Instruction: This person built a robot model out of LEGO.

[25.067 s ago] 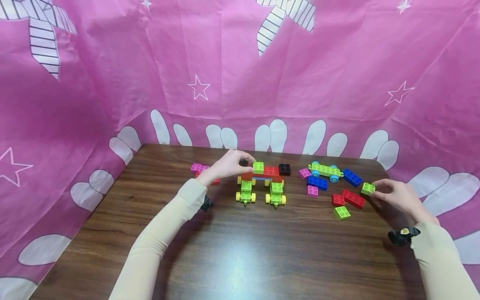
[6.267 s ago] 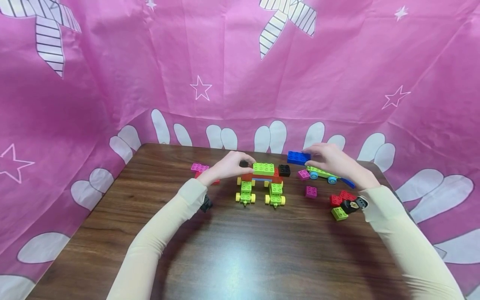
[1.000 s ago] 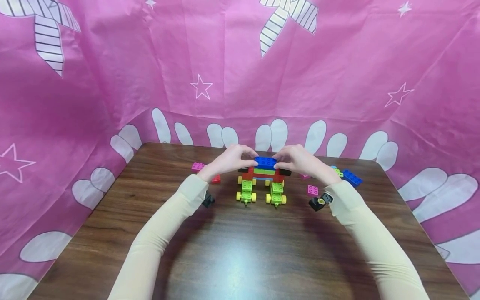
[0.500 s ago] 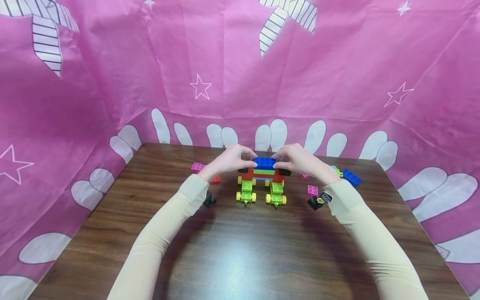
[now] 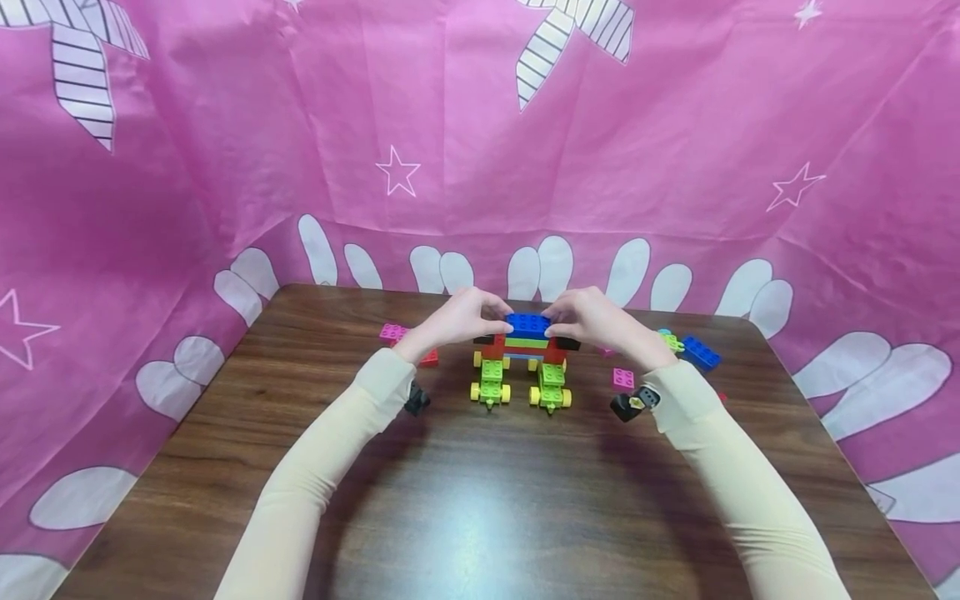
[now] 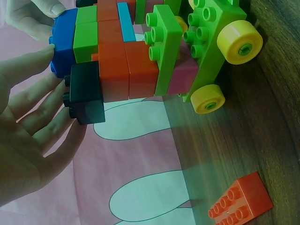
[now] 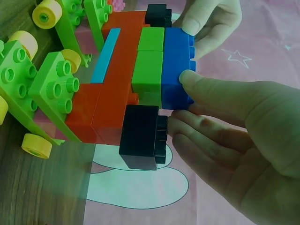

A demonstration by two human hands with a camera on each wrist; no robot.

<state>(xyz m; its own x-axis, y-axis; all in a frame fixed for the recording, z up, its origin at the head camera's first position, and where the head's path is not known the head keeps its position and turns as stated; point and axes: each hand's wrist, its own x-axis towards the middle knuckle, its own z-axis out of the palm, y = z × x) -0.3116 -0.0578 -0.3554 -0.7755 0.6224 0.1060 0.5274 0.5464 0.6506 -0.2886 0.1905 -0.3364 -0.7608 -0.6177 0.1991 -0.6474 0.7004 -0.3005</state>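
Blue brick (image 5: 528,325), atop wheeled build (image 5: 522,367): pinched by left hand (image 5: 457,321) and right hand (image 5: 596,321); seating step, firm downward press judged next.

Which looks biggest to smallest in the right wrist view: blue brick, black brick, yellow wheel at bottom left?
1. blue brick
2. black brick, though it may lie nearer the camera
3. yellow wheel, clearly smallest
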